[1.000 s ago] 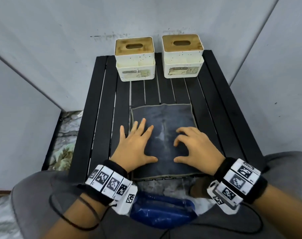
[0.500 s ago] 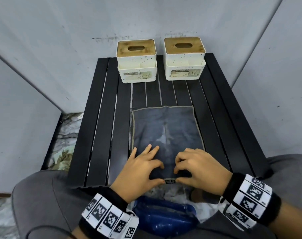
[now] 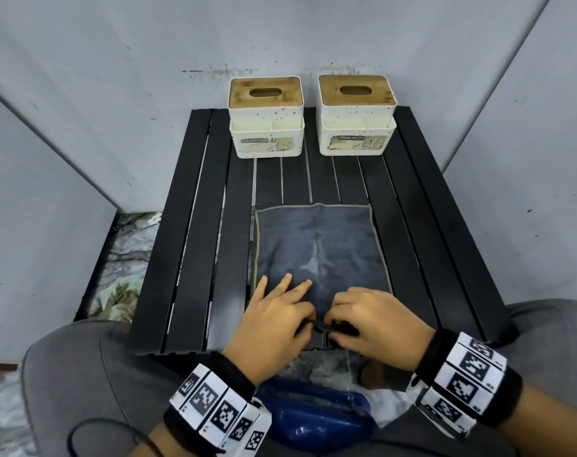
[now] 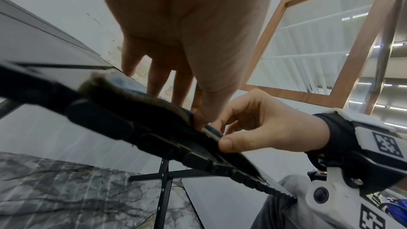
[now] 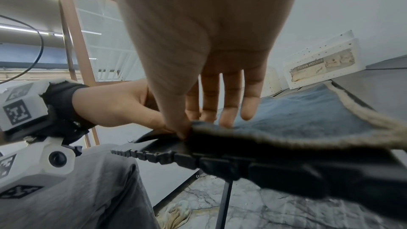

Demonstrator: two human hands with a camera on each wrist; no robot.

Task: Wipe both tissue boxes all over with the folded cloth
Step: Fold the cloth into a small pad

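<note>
At the near edge of the black slatted surface [image 3: 195, 258], the left hand [image 3: 274, 321] and right hand [image 3: 376, 321] meet, fingers pinching the hem of the dark blue cloth [image 3: 320, 245], which lies flat. Two speckled cream tissue boxes [image 3: 266, 117] stand at the far edge.

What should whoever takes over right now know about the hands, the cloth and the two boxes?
Left hand and right hand both pinch the near edge of the cloth at the table's front edge. The cloth lies flat, not yet folded. The left tissue box and right tissue box stand untouched at the far end. Left: fold the cloth, then wipe both boxes all over.
</note>
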